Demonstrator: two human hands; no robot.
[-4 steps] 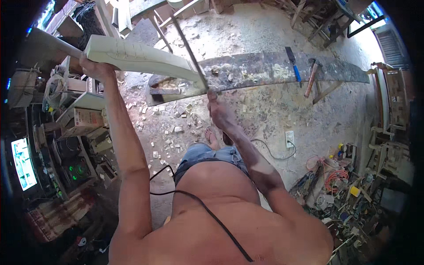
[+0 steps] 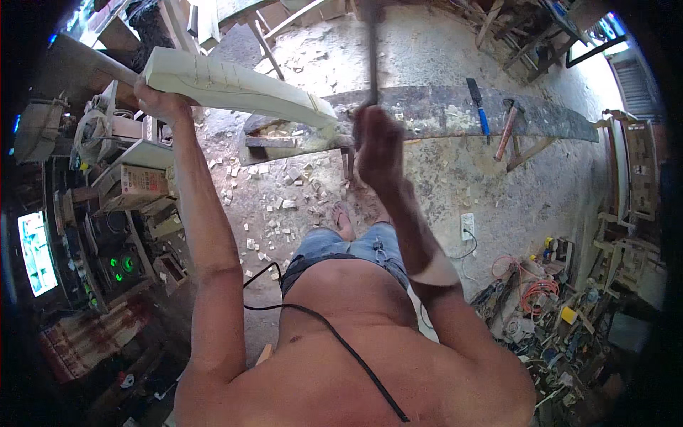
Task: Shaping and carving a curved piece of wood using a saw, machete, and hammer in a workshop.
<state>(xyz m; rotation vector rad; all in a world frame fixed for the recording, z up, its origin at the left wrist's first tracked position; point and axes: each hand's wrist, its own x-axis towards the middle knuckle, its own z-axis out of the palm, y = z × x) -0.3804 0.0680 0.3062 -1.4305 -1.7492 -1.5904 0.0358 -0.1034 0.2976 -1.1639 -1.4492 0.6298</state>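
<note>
My left hand [image 2: 165, 103] is wrapped round the upper end of a long, curved piece of pale wood [image 2: 235, 84], which slants down to the right. Its lower end meets a dark, worn wooden bench [image 2: 427, 99] strewn with chips. Closed round the end of a long, narrow dark tool [image 2: 373, 60], my right hand [image 2: 382, 146] is raised over the bench, right of the wood's lower end. Motion blur hides the tool's exact kind. Farther right on the bench lie a blue-handled chisel [image 2: 483, 119] and a hammer [image 2: 506, 132] with a wooden handle.
Wood chips [image 2: 287, 204] litter the floor around my feet. At left stand a cardboard box [image 2: 142, 181] and a speaker with green lights [image 2: 126, 266]. A power socket block [image 2: 467, 226] with a cable is at right, above heaped tools and an orange cord [image 2: 542, 295].
My right hand and the tool have swung up and to the right, away from the wood's lower end. The wood in my left hand has shifted slightly.
</note>
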